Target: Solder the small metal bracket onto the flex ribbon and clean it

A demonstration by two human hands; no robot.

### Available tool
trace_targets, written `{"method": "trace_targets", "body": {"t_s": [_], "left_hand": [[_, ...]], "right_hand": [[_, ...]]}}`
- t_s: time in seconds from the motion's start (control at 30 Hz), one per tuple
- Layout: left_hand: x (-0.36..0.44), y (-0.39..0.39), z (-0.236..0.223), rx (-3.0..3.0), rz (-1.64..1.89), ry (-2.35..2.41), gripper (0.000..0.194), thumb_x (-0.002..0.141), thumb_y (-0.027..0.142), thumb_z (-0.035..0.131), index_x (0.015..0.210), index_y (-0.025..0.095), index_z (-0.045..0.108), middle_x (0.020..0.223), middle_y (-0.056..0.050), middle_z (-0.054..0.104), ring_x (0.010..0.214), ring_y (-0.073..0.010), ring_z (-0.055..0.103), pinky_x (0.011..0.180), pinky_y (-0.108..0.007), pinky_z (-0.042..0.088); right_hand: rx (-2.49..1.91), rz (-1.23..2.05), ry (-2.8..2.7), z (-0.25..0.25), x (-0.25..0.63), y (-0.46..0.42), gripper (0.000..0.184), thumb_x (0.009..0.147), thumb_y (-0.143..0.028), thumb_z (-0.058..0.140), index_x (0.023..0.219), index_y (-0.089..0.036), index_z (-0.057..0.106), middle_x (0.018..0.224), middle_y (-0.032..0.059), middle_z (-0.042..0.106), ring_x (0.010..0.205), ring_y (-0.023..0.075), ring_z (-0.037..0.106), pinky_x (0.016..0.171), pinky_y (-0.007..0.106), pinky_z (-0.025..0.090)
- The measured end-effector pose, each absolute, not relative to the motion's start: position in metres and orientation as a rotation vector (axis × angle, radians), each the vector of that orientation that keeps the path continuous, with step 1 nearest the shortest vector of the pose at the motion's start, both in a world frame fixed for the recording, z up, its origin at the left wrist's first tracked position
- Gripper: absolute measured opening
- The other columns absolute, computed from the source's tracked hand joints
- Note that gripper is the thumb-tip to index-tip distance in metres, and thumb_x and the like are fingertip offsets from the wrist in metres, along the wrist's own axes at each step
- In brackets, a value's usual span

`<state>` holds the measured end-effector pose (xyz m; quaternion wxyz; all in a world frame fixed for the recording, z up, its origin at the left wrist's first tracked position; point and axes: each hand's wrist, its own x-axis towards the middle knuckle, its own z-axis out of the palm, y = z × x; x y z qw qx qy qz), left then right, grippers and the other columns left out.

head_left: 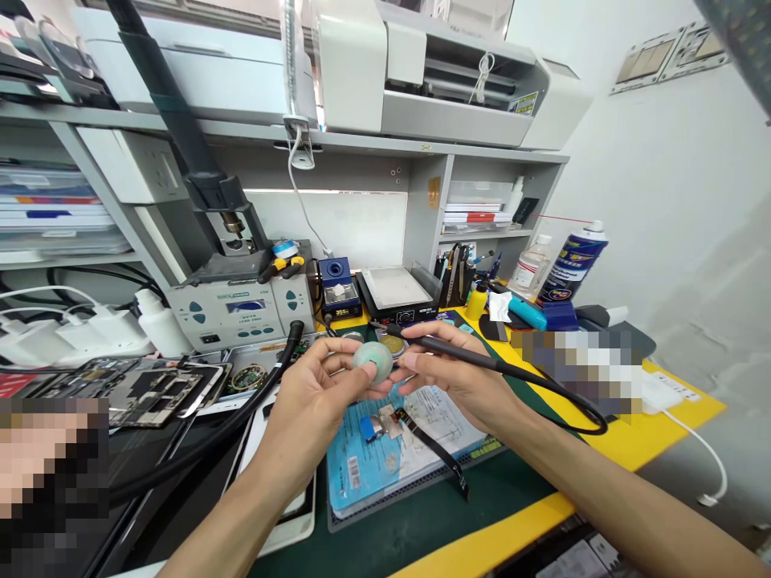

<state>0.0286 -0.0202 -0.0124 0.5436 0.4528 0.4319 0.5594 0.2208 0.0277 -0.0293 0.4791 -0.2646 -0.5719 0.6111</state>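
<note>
Pinched in my left hand (328, 373) is a round pale green lid (369, 364). My right hand (446, 365) is wrapped around a black soldering iron (449, 347), its tip pointing left and its cable looping down to the right. Between both hands sits a small round tin (391, 345) with yellowish contents. Fingers of both hands are close around it; I cannot tell which ones bear it. Below the hands, a black flex cable (434, 445) with small parts lies on a blue-and-white booklet (361, 466).
A hot-air station (241, 309) stands at the left, its black hose (265, 393) crossing phone parts (174, 393). Behind are a blue soldering station (337, 289) and a flat heating plate (397, 289). Bottles and a spray can (572, 265) stand at right on the yellow-edged table (680, 409).
</note>
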Motion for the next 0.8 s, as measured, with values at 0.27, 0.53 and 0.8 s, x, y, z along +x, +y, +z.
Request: {"method": "trace_targets", "body": {"t_s": [0.27,0.53,0.8], "left_hand": [[0.0277,-0.0196,-0.0157,1.113,1.313,1.058,0.041,0.077,0.038,0.082,0.104,0.019,0.056,0.088,-0.002,0.074,0.073,-0.0222,0.076,0.076,-0.034,0.058],[0.0283,-0.0195,-0.015,1.198,1.338,1.115,0.04,0.078,0.041,0.08,0.104,0.02,0.058,0.082,0.0,0.072,0.074,-0.0225,0.075,0.074,-0.033,0.059],[0.0282,-0.0189,-0.0169,1.236,1.333,1.108,0.039,0.08,0.041,0.079,0.105,0.02,0.059,0.085,-0.001,0.072,0.076,-0.0224,0.075,0.075,-0.034,0.059]], "right_hand": [[-0.685,1.471,-1.391,-0.0236,0.218,0.0248,0.028,0.08,-0.025,0.08,0.104,-0.019,0.066,0.082,0.0032,0.075,0.075,0.0224,0.076,0.066,0.035,0.063],[-0.673,1.574,-1.403,-0.0288,0.2212,0.0279,0.031,0.08,-0.023,0.08,0.108,-0.018,0.067,0.083,0.0041,0.076,0.077,0.022,0.076,0.068,0.034,0.062],[-0.689,1.708,-1.347,-0.026,0.2217,0.0269,0.033,0.076,-0.019,0.083,0.104,-0.016,0.067,0.08,0.0045,0.075,0.077,0.0222,0.075,0.066,0.033,0.06]]}}
